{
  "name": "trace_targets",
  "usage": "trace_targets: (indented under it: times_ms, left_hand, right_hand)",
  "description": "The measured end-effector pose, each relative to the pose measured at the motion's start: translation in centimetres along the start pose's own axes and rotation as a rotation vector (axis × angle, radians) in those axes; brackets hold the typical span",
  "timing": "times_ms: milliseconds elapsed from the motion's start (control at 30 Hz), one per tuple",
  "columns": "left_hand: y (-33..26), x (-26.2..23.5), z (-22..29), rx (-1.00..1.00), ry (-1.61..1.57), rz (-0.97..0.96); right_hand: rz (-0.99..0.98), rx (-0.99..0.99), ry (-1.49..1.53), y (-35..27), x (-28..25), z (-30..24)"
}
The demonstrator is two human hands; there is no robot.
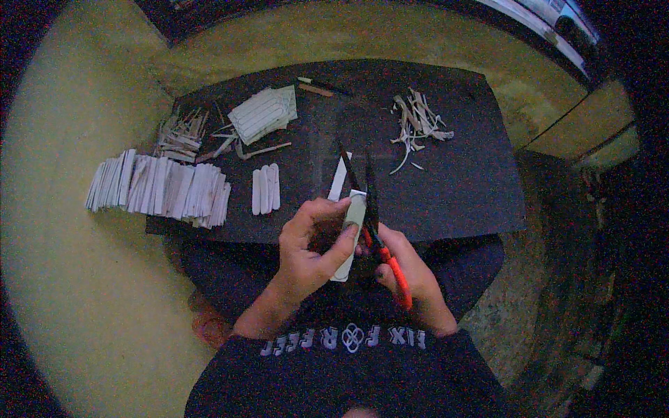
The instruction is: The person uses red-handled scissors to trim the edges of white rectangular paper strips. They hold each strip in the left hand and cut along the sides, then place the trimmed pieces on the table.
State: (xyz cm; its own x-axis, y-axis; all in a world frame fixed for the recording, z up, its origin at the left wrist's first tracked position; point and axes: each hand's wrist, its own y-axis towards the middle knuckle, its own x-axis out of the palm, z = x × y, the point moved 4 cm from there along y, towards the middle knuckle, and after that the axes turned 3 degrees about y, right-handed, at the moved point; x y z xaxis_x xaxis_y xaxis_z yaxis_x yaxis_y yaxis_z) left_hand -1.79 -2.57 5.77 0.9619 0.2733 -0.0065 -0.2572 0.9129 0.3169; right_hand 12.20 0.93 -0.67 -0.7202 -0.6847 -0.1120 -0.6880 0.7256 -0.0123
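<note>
Between the thumb and fingers of my left hand (pixel 306 240) is a narrow pale card strip (pixel 355 209) with a rounded outline drawn on it, held upright over the table's near edge. My right hand (pixel 411 275) grips scissors (pixel 396 275) with red-orange handles and dark blades. The blades are spread and point away from me, close beside the strip's far end. Another white strip (pixel 339 180) shows just beyond my left fingertips, by the left blade; whether it lies on the table I cannot tell. The handle loops are partly hidden by my right fingers.
On the dark table (pixel 446 202), a long row of pale strips (pixel 160 188) runs along the left. Nearby are several round-ended pieces (pixel 265 189), outlined sheets (pixel 261 115) and thin offcuts (pixel 182 136). Curled scraps (pixel 418 122) lie at right, a dark pen-like tool (pixel 324 85) at the back.
</note>
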Motion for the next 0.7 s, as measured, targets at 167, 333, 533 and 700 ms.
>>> trace_targets:
  times_ms: [167, 333, 533, 700]
  left_hand:
    - [0.1, -0.2, -0.2, 0.023, 0.018, 0.016]
    - [0.3, -0.6, 0.4, 0.014, 0.085, 0.011]
    - [0.4, -1.3, -0.2, -0.184, -0.05, -0.024]
    - [0.4, -1.7, -0.3, -0.234, -0.086, -0.018]
  right_hand:
    - [-0.082, -0.007, 0.117, 0.8, 0.2, -0.8]
    - [-0.072, 0.026, 0.074, 0.6, 0.2, -0.1]
    - [-0.114, 0.086, 0.076, 0.5, 0.1, -0.5]
    - [-0.086, 0.126, -0.02, 0.1, -0.2, -0.3]
